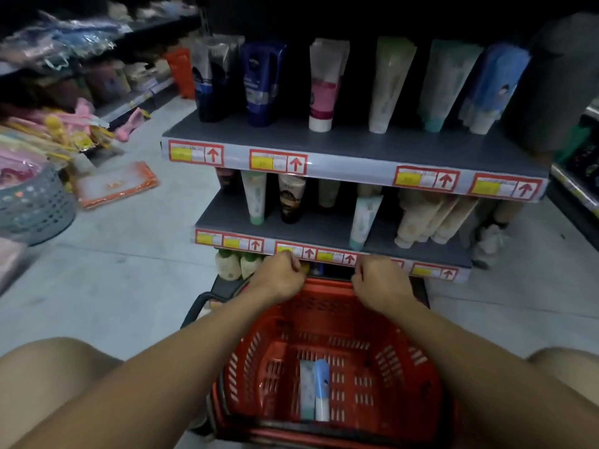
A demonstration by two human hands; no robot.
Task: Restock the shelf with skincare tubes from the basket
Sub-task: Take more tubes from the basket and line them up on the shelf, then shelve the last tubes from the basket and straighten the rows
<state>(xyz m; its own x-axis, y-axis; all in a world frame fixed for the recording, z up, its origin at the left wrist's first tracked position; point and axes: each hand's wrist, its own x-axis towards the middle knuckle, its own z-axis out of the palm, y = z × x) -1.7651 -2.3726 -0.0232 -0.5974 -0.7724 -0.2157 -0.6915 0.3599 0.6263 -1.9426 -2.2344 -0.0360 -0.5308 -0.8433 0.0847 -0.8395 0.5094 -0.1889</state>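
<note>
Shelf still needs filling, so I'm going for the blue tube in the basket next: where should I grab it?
Come straight down from above and pinch the blue tube across its blue body. It lies flat on the basket floor, white cap towards you, with a pale tube tight against its left, so enter from the right.

Both hands grip the red basket (327,345) rim (two tubes inside).

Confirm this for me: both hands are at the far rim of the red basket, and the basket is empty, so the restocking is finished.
Not quite. The head view shows both hands, left and right, at the far rim of the red basket, but it is not empty: two tubes lie side by side on its bottom, one pale, one light blue. So restocking is not finished.
</note>
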